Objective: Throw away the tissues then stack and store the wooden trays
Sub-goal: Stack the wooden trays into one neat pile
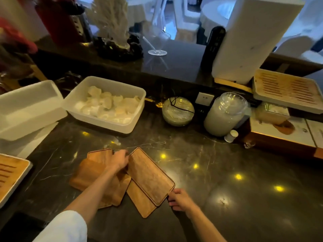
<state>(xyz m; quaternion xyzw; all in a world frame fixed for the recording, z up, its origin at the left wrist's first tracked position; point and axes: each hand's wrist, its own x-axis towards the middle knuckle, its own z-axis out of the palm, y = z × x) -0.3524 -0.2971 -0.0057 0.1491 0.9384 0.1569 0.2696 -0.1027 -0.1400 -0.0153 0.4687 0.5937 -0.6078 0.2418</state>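
Several flat wooden trays lie overlapping on the dark marble counter (227,172). The top tray (150,175) is tilted, lifted at its edges. My left hand (120,158) grips its far left corner, and my right hand (180,199) pinches its near right corner. Under it lies another tray (139,201). To the left sits a loose pile of trays (89,172), partly hidden by my left forearm. A white plastic tub (138,95) behind them holds crumpled tissues (108,105). One small tissue scrap (116,141) rests on the counter near the tub.
An empty white tub (31,105) stands at the left. A slatted bamboo tray (10,173) is at the left edge, another (286,88) at the right on a shelf. A glass bowl (177,111), a lidded jar (225,114) and a small white cup (231,136) stand behind.
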